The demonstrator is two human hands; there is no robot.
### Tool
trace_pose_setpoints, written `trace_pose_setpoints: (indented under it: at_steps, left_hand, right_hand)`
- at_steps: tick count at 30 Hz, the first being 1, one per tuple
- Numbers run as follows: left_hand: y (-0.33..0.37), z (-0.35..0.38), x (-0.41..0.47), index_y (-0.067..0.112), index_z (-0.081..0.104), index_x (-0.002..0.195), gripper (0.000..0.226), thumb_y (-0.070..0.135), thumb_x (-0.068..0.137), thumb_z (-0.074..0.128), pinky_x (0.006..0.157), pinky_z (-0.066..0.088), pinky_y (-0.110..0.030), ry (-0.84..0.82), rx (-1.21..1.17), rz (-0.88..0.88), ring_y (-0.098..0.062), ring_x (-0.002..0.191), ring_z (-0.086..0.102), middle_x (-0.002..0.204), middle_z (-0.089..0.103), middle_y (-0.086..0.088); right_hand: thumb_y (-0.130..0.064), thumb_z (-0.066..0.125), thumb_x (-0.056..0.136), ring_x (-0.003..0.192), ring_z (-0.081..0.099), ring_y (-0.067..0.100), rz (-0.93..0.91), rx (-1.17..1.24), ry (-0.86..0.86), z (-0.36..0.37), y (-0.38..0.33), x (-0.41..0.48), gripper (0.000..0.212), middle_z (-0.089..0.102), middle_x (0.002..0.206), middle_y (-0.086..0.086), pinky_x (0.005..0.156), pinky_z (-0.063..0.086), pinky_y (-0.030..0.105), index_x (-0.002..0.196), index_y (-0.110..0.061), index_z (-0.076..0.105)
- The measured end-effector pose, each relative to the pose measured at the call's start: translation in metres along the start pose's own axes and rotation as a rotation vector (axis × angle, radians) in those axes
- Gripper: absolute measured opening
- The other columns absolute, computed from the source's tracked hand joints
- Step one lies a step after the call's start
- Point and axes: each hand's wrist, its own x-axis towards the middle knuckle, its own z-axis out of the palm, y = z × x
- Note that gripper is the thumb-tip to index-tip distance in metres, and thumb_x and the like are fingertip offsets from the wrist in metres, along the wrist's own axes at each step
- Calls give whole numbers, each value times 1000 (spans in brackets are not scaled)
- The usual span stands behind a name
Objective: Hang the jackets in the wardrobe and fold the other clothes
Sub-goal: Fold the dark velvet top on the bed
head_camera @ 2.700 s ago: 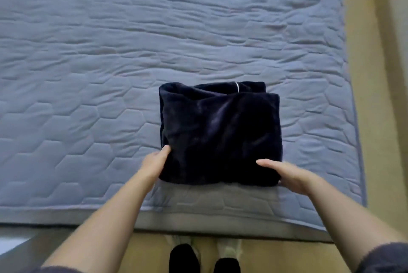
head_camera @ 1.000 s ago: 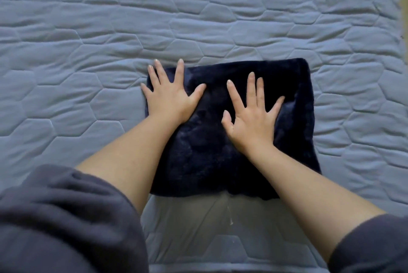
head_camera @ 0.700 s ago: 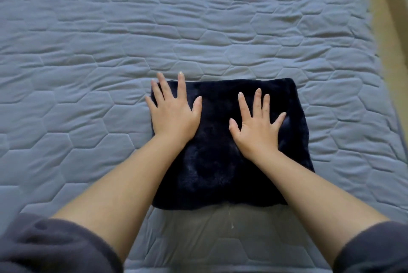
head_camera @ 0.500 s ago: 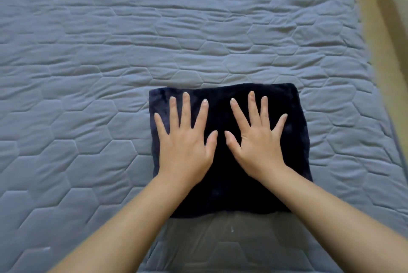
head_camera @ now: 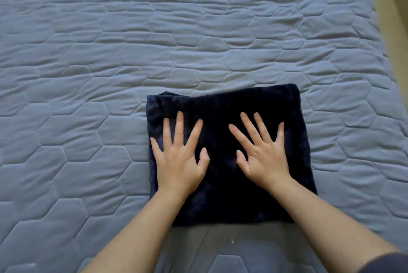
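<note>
**Head view: pressing stage of a fold.** Nearest the viewer, a dark sleeve (head_camera: 386,264) is seen at the lower right, and two bare forearms are extended toward the folded dark garment (head_camera: 220,107). The left hand (head_camera: 178,158) is laid flat on the garment's left half and the right hand (head_camera: 262,158) on its right half. Both hands are released, with fingers straight and spread, and nothing is grasped. The garment is found as a compact rectangle on the quilted bed cover (head_camera: 198,41), which is continued well beyond the garment's far edge. A strip of pale floor (head_camera: 393,19) is visible far to the garment's right.

**Change.** A few seconds before, the garment's near corners were touched at their edges. Since then the palms have been set on top and drawn back from the far edge toward the near one, and the left hand has been brought in from the left edge. A loose upper layer with a pale stripe, formerly shown at the far edge, is no longer seen.

**Reading.** The folding of this piece is judged to be essentially complete, with only flattening in progress. No jackets or other clothes are shown, so the remainder of the task cannot be assessed.
</note>
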Motion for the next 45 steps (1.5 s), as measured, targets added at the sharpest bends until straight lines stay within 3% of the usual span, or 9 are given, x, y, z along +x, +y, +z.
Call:
trace_pose_setpoints:
  at_steps: [6,11,13,18,25,28,31,37,45]
  left_hand:
    - [-20,-26,-10,28,19,149,75,54,86,51,107,35,-43,16,-552,-431,-27,136,35,152,30,-7]
    - [-35,-63,-32,25,54,118,77,60,54,80,76,49,-16,-344,-1281,-638,-2,98,65,113,67,7]
    - [-40,-79,-40,19,64,107,79,65,45,81,74,50,-22,-547,-1322,-741,-9,91,69,100,73,3]
    - [-27,-162,-58,10,69,102,55,46,61,74,75,49,-29,-539,-1340,-819,-18,90,68,98,74,-6]
    - [-18,-335,-179,6,68,100,37,32,74,70,70,52,-28,-300,-1399,-833,-20,82,68,93,73,-10]
    - [-14,-400,-251,4,67,96,16,16,89,59,64,55,-21,-55,-1482,-818,-16,76,67,81,73,-4]
    - [-4,-459,-340,9,66,94,10,11,88,59,63,54,-18,248,-1526,-829,-10,72,67,77,73,2]
    - [47,-529,-557,6,59,123,52,25,75,64,89,49,-37,690,-1580,-970,-27,105,62,117,65,-17]
    - [183,-537,-843,20,59,123,46,20,77,64,78,51,-35,1512,-1447,-1191,-28,101,66,114,69,-10]
  right_hand:
    - [-50,43,90,135,33,38,850,309,-102,-31,13,-39,71,21,155,14,106,30,57,151,-29,13]
    - [-29,61,90,108,59,25,1074,1160,-141,-67,23,-62,39,62,114,4,84,47,33,123,-14,50]
    - [-23,65,88,95,66,23,1154,1467,-225,-84,21,-64,33,69,106,9,75,54,32,118,-13,58]
    - [-25,64,86,91,68,28,1182,1702,-325,-173,5,-93,35,71,102,15,75,53,36,116,-8,64]
    - [-16,69,76,85,71,23,885,1803,-480,-344,-32,-155,39,72,100,15,68,58,31,112,0,64]
    - [-31,91,44,92,69,26,655,1756,-545,-403,-60,-165,79,70,107,16,71,58,33,113,-3,63]
    - [-19,74,69,105,65,30,383,1734,-673,-451,-97,-171,61,66,118,14,82,55,39,126,-10,54]
    - [-10,62,72,108,63,30,-67,1618,-1023,-535,-187,-222,63,64,121,14,78,57,34,133,-13,46]
    - [-2,66,67,88,70,24,-587,1295,-1526,-595,-349,-396,63,72,101,9,64,57,31,128,-11,50]
